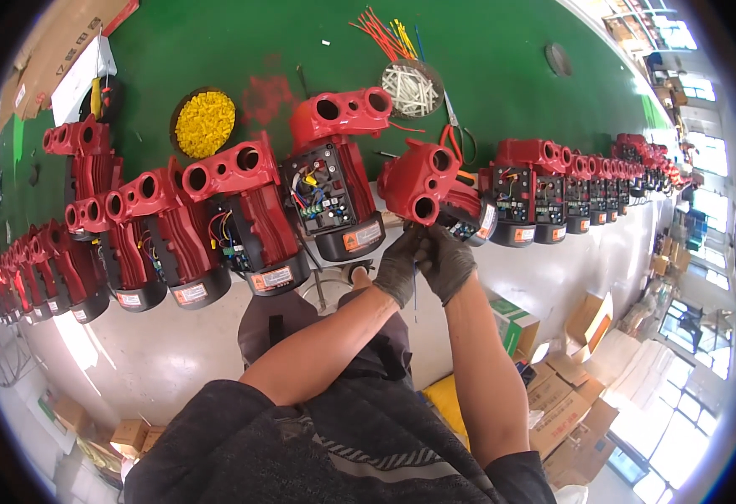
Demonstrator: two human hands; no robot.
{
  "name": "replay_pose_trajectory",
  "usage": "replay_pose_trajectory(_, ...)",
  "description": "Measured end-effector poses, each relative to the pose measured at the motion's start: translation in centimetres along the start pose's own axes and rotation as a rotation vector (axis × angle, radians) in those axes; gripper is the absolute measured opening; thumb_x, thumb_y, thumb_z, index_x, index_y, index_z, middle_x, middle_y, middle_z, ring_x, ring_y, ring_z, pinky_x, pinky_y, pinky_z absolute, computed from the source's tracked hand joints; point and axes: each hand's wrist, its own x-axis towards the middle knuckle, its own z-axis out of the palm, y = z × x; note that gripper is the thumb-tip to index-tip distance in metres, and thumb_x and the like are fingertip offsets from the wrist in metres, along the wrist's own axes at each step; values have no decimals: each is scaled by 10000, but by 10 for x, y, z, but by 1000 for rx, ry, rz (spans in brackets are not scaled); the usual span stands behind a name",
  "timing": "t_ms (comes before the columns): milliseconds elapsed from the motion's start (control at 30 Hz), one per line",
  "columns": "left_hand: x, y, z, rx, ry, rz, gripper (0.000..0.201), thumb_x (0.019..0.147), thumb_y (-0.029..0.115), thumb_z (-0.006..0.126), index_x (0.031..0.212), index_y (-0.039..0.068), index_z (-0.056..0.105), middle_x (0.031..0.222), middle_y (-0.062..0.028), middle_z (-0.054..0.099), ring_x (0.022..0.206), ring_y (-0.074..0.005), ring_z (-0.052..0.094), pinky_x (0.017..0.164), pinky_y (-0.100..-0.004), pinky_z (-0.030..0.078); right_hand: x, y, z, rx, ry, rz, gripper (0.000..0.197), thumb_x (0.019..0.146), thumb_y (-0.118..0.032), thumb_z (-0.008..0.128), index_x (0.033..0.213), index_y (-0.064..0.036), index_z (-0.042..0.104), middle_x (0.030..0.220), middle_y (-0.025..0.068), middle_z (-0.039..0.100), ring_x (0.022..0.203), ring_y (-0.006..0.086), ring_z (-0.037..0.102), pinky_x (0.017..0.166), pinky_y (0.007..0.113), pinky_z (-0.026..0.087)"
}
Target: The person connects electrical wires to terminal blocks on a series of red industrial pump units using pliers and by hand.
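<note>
My left hand (401, 265) and my right hand (446, 264), both in dark grey gloves, meet at the table's near edge. Their fingers are closed close together, just below the round openings of a tilted red pump (418, 181). What the fingertips hold is hidden. Between the hands hangs a thin blue strand (416, 290), perhaps a cable tie or a wire; which hand has it I cannot tell. Left of them stands another red pump (339, 118) with its black wiring box (316, 189) uncovered, showing a circuit board and coloured wires.
Rows of similar red pumps (271, 244) line the green table (502, 50) on both sides. Farther back are a dish of yellow caps (205, 123), a bowl of white pieces (410, 90), coloured cable ties (381, 38) and red-handled scissors (454, 134). Cardboard boxes (565, 407) sit at lower right.
</note>
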Motion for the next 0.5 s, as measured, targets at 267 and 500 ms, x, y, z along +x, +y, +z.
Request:
replay_pose_trajectory(267, -12, 8, 26, 94, 193, -5, 225, 1027, 362, 572, 1098, 170, 665, 819, 84, 579, 712, -51, 543, 594, -208, 420, 22, 1, -1, -77, 7, -4, 160, 967, -256, 658, 937, -99, 651, 694, 22, 624, 517, 139, 573, 406, 261, 372)
replay_pose_trajectory(500, 16, -10, -21, -164, -106, -73, 281, 1063, 297, 486, 1256, 122, 593, 1087, -9, 638, 997, -153, 604, 916, -313, 482, 26, 23, 6, -697, 338, -480, 244, 914, -307, 664, 989, -74, 674, 804, 123, 705, 698, 311, 677, 613, 418, 516)
